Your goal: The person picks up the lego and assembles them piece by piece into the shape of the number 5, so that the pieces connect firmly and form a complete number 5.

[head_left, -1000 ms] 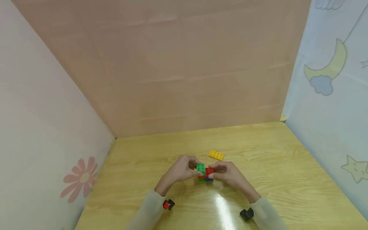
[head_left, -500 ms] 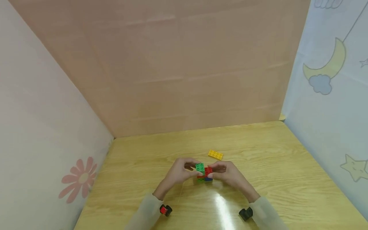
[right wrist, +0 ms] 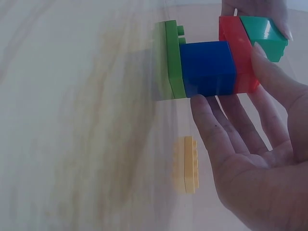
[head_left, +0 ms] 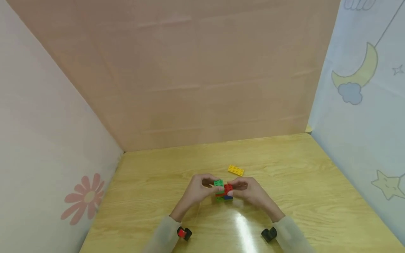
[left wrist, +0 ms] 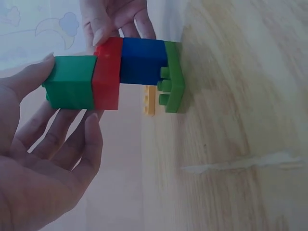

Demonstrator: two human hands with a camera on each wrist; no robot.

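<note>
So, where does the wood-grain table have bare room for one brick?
Bare: from the left hand to the flowered wall, from the right hand to the moon-printed wall. Crowded: between the hands, around the green-red-blue plastic brick stack, with the flat yellow brick beyond.

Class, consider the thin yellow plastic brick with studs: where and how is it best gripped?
Probably pinch the yellow brick low on its two long sides, coming from above: it lies flat on the wooden table, studs up, narrower across than along, with nothing covering it.
</note>
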